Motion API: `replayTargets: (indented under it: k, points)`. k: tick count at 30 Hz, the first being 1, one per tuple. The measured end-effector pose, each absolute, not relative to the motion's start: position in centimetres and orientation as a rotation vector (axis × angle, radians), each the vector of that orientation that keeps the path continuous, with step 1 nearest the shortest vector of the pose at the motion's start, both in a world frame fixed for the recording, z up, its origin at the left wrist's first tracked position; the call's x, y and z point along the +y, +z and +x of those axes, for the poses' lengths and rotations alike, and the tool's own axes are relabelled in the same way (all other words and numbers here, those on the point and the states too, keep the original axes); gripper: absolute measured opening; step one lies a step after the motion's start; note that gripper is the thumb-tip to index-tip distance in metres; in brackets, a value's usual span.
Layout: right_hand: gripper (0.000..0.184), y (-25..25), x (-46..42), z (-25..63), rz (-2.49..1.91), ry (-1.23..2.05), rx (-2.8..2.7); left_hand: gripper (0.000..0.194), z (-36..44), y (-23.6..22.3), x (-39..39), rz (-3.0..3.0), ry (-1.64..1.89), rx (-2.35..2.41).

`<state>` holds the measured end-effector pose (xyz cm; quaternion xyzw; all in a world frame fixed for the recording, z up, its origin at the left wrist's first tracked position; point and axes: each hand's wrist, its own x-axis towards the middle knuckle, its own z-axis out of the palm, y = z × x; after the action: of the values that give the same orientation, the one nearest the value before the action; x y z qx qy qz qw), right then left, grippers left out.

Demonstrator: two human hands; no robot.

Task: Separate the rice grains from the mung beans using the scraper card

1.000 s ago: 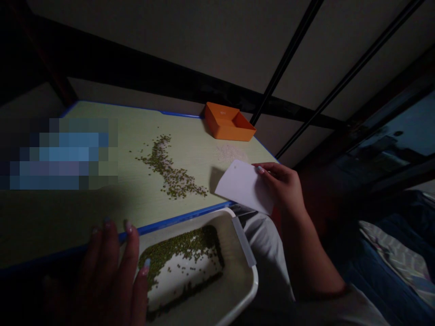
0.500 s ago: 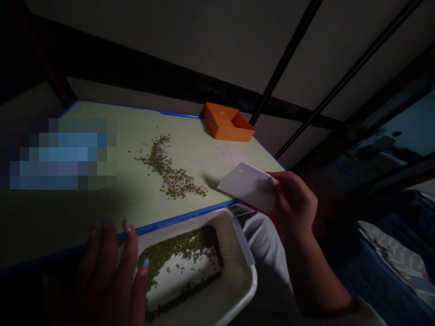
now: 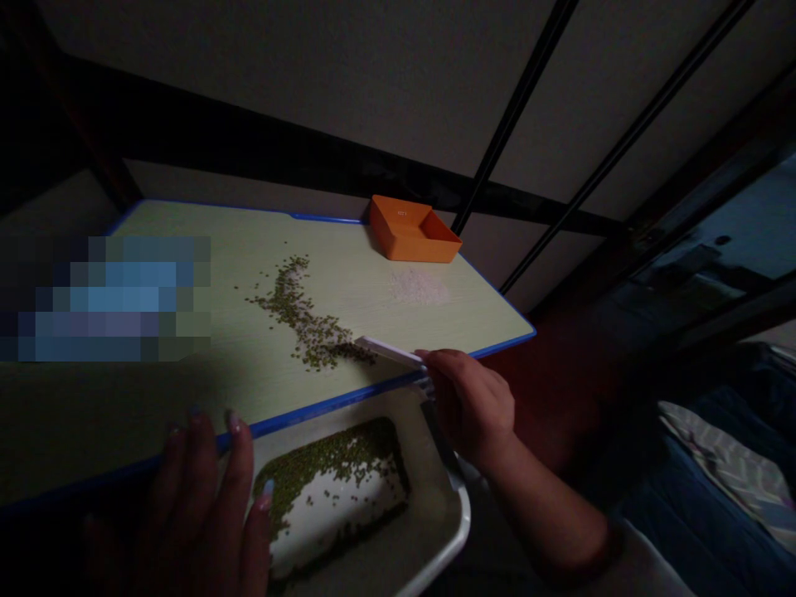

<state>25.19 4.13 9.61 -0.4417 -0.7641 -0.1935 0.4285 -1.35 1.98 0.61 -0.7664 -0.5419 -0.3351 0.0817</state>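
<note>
My right hand (image 3: 469,402) is closed on a thin white card (image 3: 389,351), held nearly edge-on just above the table, its tip at the near end of a trail of green beans (image 3: 298,311). My left hand (image 3: 199,497) grips the near rim of a white tray (image 3: 435,543) held below the table's blue front edge (image 3: 311,408); its fingers reach over that edge. The tray holds a layer of green beans (image 3: 329,464) mixed with pale grains.
An orange open box (image 3: 414,230) sits at the table's far right corner, with a small patch of white grains (image 3: 418,286) in front of it. A blurred blue area covers the table's left. Dark bed-frame bars run behind; patterned bedding (image 3: 727,464) lies to the right.
My right hand has swung the card down from a raised, flat-facing pose to a low, edge-on one and moved it left to the bean trail. The left hand and tray have barely moved.
</note>
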Motion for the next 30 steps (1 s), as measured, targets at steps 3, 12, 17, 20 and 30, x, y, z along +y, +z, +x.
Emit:
replayTargets:
  k: [3, 12, 17, 20, 30]
  points:
    - [0.025, 9.4, 4.0, 24.7, -1.072, -0.474, -1.954, 0.07, -1.2, 0.8, 2.1, -2.272, -1.013, -1.603]
    - [0.026, 8.8, 3.5, 25.2, -0.896, -0.579, -2.008, 0.066, -0.6, 1.1, 1.6, -2.268, -1.108, -1.71]
    - [0.028, 8.9, 3.3, 26.6, -0.857, -0.638, -2.007, 0.069, -0.8, 1.0, 1.8, -2.263, -1.024, -1.667]
    - [0.029, 8.9, 3.0, 27.2, -0.85, -0.664, -2.071, 0.07, -1.2, 0.6, 1.9, -2.263, -1.021, -1.637]
    - [0.024, 8.5, 2.7, 27.1, -0.813, -0.678, -2.133, 0.071, -1.0, 0.7, 1.8, -2.287, -1.014, -1.695]
